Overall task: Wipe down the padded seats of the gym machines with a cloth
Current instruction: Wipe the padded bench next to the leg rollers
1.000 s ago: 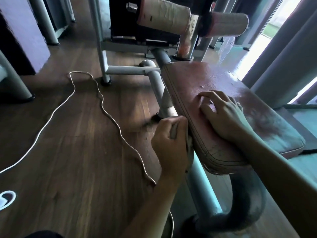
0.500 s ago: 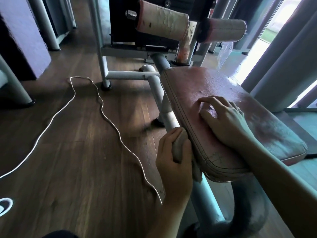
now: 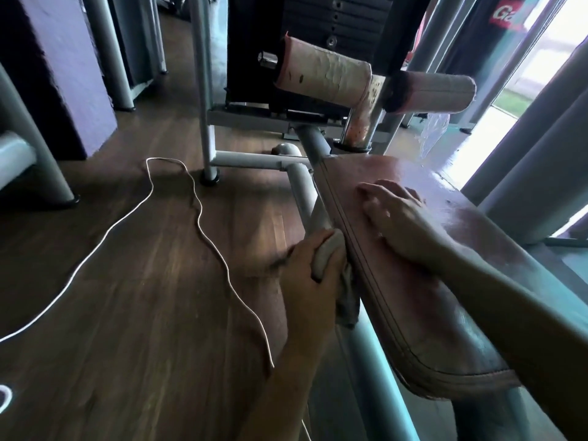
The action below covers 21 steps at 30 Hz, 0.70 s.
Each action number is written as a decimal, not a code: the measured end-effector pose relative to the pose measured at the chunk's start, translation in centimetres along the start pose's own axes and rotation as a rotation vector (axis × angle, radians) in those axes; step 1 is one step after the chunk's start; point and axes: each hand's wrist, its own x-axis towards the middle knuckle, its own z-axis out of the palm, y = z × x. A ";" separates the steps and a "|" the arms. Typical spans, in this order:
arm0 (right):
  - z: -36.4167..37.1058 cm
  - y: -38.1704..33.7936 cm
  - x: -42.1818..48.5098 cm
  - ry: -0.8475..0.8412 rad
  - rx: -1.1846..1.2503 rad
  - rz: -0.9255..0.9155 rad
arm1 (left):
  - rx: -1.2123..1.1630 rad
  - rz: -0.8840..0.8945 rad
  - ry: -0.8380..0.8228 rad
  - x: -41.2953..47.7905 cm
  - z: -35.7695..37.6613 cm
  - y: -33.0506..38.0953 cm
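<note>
Left hand [image 3: 310, 275] grips a bunched cloth [image 3: 326, 256], pressed against the left side edge of the seat [image 3: 420, 307]; a cloth tail hangs beside the frame tube [image 3: 366, 361]. Right hand [image 3: 401, 224] rests palm-down on the seat top, fingers loosely spread, holding nothing. White cord [image 3: 203, 224] winds over the wood floor [image 3: 143, 313]. Two rollers [image 3: 324, 76] stand beyond the seat.
</note>
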 end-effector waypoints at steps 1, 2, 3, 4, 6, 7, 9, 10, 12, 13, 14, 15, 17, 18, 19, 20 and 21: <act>0.6 0.2 0.2 0.015 -0.014 0.009 | -0.021 -0.025 -0.007 0.1 0.2 -0.3; 0.9 0.3 0.3 0.036 -0.020 0.018 | -0.047 -0.051 -0.008 -0.2 0.4 -0.5; 1.1 0.4 0.3 0.061 -0.012 0.020 | -0.058 -0.066 0.006 -1.0 0.5 -0.5; 1.1 0.3 0.3 0.080 -0.002 0.023 | -0.048 -0.060 0.032 -2.1 0.6 -0.4; 1.1 0.4 0.4 0.100 0.011 0.030 | -0.032 -0.033 0.069 -3.6 0.9 0.1; 1.2 0.5 0.5 0.108 0.015 0.030 | -0.030 -0.019 0.076 -3.2 1.2 0.1; 1.3 0.6 0.5 0.122 0.016 0.025 | 0.004 0.004 0.068 -0.1 1.7 -0.9; 1.4 0.6 0.5 0.124 0.019 0.023 | 0.026 0.000 0.065 2.1 1.9 -1.6; 1.4 0.6 0.6 0.130 0.016 0.023 | 0.049 -0.009 0.048 5.2 2.2 -2.7; 1.4 0.6 0.6 0.130 0.014 0.025 | 0.049 -0.019 0.043 5.1 2.2 -2.7; 1.4 0.6 0.6 0.130 0.012 0.029 | 0.043 -0.024 0.036 4.0 2.0 -2.4; 1.4 0.7 0.7 0.131 0.012 0.030 | 0.037 -0.003 0.024 2.4 1.7 -2.0; 1.5 0.8 0.7 0.131 0.011 0.034 | 0.043 0.059 0.005 -0.4 1.0 -1.1; 1.5 0.8 0.7 0.131 0.009 0.036 | 0.050 0.076 0.000 -0.6 0.9 -1.1; 1.5 0.8 0.6 0.131 0.007 0.036 | 0.061 0.072 -0.003 0.3 1.0 -1.5; 1.5 0.8 0.6 0.129 0.006 0.035 | 0.084 0.068 -0.002 1.7 1.2 -1.8; 1.5 0.7 0.6 0.129 0.006 0.037 | 0.106 0.057 -0.001 3.2 1.4 -1.9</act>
